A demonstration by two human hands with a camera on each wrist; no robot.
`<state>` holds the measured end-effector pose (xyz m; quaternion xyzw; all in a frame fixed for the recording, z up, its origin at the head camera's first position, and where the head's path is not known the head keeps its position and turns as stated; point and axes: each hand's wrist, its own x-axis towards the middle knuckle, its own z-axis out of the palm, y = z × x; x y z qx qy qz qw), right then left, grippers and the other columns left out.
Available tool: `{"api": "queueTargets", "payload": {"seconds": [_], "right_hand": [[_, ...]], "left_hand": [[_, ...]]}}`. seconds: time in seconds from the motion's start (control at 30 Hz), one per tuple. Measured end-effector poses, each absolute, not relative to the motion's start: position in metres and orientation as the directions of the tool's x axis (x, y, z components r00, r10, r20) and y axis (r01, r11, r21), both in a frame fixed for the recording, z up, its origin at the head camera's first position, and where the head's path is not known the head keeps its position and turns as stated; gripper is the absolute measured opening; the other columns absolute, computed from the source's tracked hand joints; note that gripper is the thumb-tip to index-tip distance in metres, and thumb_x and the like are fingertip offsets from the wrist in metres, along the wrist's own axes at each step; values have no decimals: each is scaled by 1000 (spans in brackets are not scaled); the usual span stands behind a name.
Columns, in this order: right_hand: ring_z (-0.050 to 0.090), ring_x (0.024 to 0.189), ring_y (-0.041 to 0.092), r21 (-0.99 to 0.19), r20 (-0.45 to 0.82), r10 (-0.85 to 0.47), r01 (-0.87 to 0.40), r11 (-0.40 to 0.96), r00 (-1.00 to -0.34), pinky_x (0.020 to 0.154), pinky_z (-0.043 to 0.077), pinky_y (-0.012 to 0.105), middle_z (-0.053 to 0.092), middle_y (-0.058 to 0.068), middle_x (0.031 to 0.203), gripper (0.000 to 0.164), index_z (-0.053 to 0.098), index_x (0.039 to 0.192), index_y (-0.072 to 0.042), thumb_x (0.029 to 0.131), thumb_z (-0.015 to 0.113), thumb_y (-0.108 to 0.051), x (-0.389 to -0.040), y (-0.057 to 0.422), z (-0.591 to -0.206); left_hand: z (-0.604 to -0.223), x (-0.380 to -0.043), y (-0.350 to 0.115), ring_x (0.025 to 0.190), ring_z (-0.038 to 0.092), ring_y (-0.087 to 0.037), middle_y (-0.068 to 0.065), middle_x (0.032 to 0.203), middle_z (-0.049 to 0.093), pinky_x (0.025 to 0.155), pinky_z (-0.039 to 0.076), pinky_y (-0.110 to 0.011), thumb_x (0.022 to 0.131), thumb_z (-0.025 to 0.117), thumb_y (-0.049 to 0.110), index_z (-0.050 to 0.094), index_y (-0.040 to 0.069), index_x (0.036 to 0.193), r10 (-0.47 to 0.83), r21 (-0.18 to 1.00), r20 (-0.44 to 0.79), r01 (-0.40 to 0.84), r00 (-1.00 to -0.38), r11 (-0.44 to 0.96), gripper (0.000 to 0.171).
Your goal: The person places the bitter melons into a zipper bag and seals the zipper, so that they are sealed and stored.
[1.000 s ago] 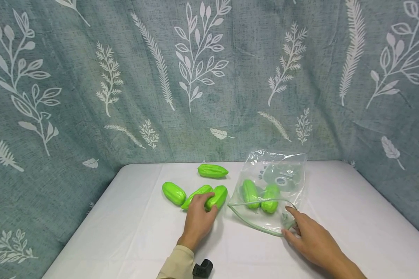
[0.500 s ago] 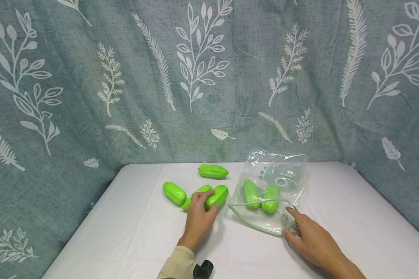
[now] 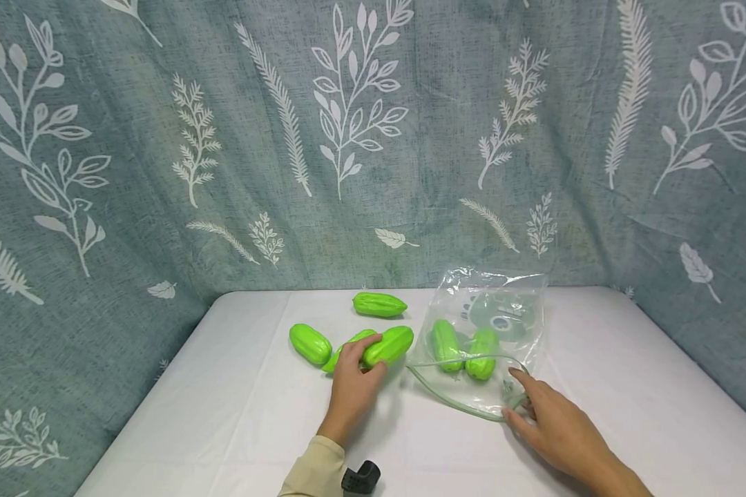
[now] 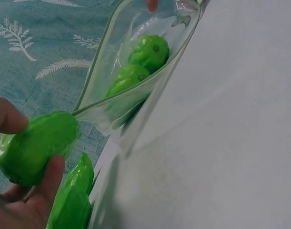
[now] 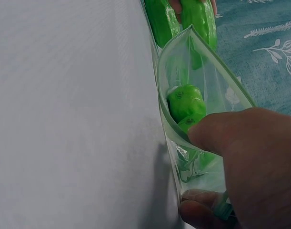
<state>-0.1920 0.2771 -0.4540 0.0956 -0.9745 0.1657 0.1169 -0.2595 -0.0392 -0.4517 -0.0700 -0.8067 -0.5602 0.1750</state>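
Note:
My left hand grips a plump, bright green gourd-like vegetable between thumb and fingers. In the left wrist view this green vegetable is raised close to the mouth of a clear zip bag. The bag lies to the right with its mouth spread, and two similar green vegetables rest inside. My right hand pinches the bag's right rim, as the right wrist view shows with the thumb at the rim. Another green vegetable sits partly hidden behind my left hand.
One green vegetable lies on the left and another near the back edge. A white cloth covers the table. Behind and at both sides hangs a blue-green leaf-patterned curtain.
My left hand has lifted its green vegetable slightly and moved it up and to the right, tilting it toward the bag. My right hand and the bag hold still.

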Motion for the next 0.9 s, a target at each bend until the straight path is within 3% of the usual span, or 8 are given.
{"api": "queueTargets", "payload": {"seconds": [0.3,0.9], "right_hand": [[58,85,12,-299,250,-144,-218,929,-958,76,53,48,63,0,101,71,46,147,-8,89,74,-38,-192,277,-455],[58,87,13,-301,240,-146,-216,929,-960,78,53,50,63,1,103,71,46,148,-8,90,73,-39,-193,278,-454]], "left_hand": [[-449,-258,-41,104,53,-19,-9,123,56,83,50,-30,80,78,11,66,19,129,-67,896,335,295,-940,332,51],[-447,-254,-38,107,55,-20,-7,130,56,84,51,-29,82,75,8,64,11,132,-41,903,344,318,-938,290,51]]}}
